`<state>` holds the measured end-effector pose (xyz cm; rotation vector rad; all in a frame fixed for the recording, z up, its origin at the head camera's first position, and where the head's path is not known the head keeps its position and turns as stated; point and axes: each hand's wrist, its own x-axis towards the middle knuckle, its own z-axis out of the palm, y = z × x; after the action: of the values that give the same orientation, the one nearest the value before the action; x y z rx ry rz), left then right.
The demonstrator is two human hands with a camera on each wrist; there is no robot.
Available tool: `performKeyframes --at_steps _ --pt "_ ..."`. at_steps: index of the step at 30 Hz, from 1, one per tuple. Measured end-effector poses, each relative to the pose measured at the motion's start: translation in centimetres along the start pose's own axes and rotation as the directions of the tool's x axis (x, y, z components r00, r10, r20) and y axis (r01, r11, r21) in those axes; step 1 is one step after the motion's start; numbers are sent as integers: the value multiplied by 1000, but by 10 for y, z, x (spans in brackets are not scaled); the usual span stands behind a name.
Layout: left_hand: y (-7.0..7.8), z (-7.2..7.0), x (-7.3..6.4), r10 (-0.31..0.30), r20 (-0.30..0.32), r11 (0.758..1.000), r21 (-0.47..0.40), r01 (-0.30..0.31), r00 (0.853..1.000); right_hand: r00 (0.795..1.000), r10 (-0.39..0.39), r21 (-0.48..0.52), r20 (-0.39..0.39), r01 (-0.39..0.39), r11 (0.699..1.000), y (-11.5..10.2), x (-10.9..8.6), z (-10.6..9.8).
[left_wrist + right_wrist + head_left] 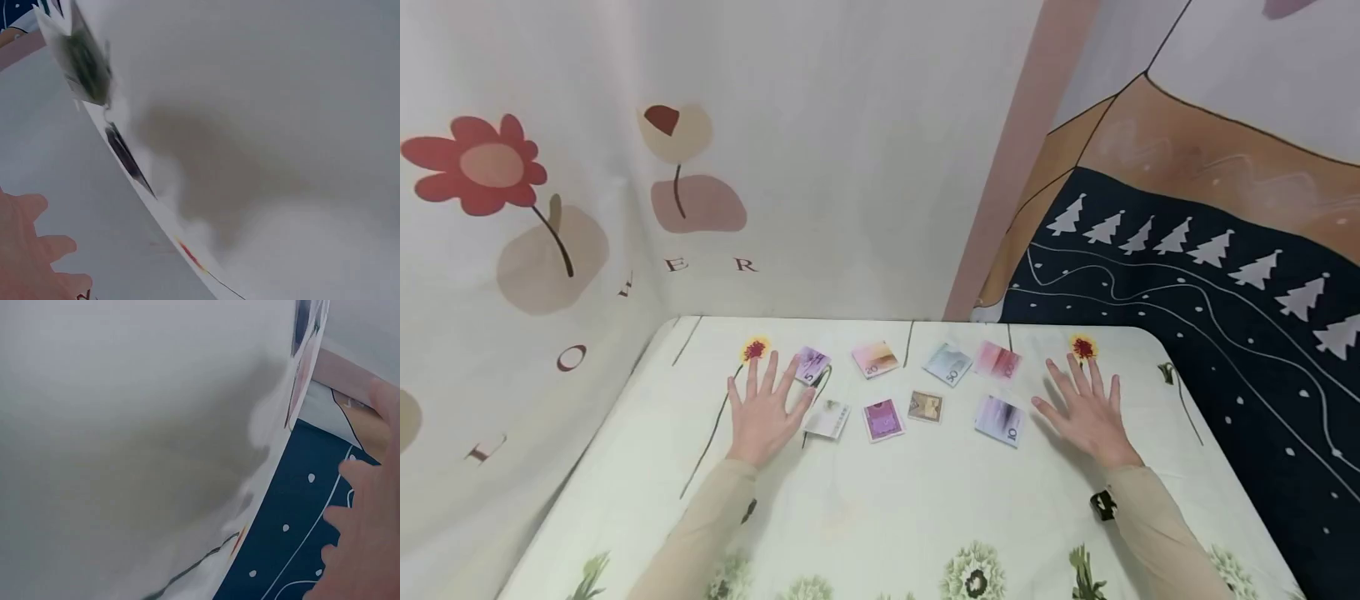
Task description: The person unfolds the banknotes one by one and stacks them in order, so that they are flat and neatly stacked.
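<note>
My left hand (766, 417) has its fingers spread, held above the table at the left of several folded banknotes. Closest to it are a purple banknote marked 5 (812, 365) and a grey-green banknote (828, 419). My right hand (1092, 414), also spread, is over the right side, nearest a violet-blue banknote marked 10 (999, 420). Between the hands lie a pinkish-orange banknote (876, 359), a blue-grey one marked 50 (947, 364), a red-pink banknote (997, 361), a purple banknote (883, 420) and a small brown banknote (925, 407). Neither hand holds anything.
A white flower-patterned cloth (880, 508) covers the table. Behind it hangs a pale curtain (850, 167) with printed flowers and letters. At the right, dark blue fabric with white trees (1210, 333) hangs beyond the table edge.
</note>
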<state>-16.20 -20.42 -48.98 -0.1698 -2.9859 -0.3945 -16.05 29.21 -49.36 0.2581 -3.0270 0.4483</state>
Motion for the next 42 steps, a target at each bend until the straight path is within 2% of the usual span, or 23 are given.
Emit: performKeyframes --at_steps 6,11,17,22,26,32,36,39,42 --pt "26 5 10 19 10 998 -59 -19 1000 996 -10 65 87 5 998 -2 15 5" --pt "53 12 17 65 22 992 -106 -62 998 997 -63 153 54 54 987 -3 31 13" --pt "80 24 17 110 37 987 -123 -105 993 992 -119 299 34 104 949 -8 54 22" --pt "103 30 14 136 34 977 -170 -129 990 991 -129 396 34 105 912 -11 73 26" --pt "123 39 13 167 37 959 -239 -153 985 993 -107 442 42 78 894 -10 83 28" --pt "154 51 14 176 71 934 -327 -144 982 999 -51 430 14 40 902 -4 87 34" --pt "170 56 17 201 52 910 -380 -167 978 999 3 439 32 -17 898 -3 87 36" --pt "180 58 18 216 34 894 -408 -184 976 997 44 463 63 -68 884 -4 86 37" --pt "191 62 22 217 18 886 -423 -189 976 990 96 502 106 -137 854 -5 83 37"
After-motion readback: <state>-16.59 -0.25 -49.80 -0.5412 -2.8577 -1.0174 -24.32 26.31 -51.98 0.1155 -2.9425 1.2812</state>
